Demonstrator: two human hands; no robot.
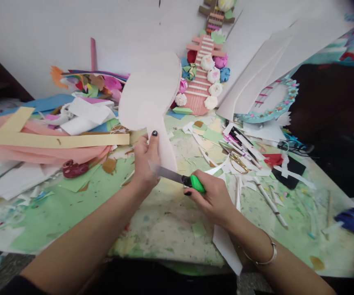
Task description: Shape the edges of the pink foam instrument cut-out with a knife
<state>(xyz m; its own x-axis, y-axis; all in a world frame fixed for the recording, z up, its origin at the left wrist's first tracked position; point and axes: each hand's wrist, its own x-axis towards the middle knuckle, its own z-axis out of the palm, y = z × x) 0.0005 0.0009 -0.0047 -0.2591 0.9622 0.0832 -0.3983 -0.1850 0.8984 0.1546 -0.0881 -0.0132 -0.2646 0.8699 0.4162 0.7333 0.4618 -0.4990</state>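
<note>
My left hand grips the narrow lower part of a large white cut-out foam sheet, holding it upright over the table, thumb on its front. My right hand is closed round the green handle of a utility knife. The knife's blade points left and reaches the sheet's lower edge, just beside my left hand. A silver bangle sits on my right wrist.
The green cutting surface is littered with paper scraps. Pink and tan strips lie at left. A pink guitar-shaped craft with paper flowers stands behind. Scissors and pens lie at right, under leaning white boards.
</note>
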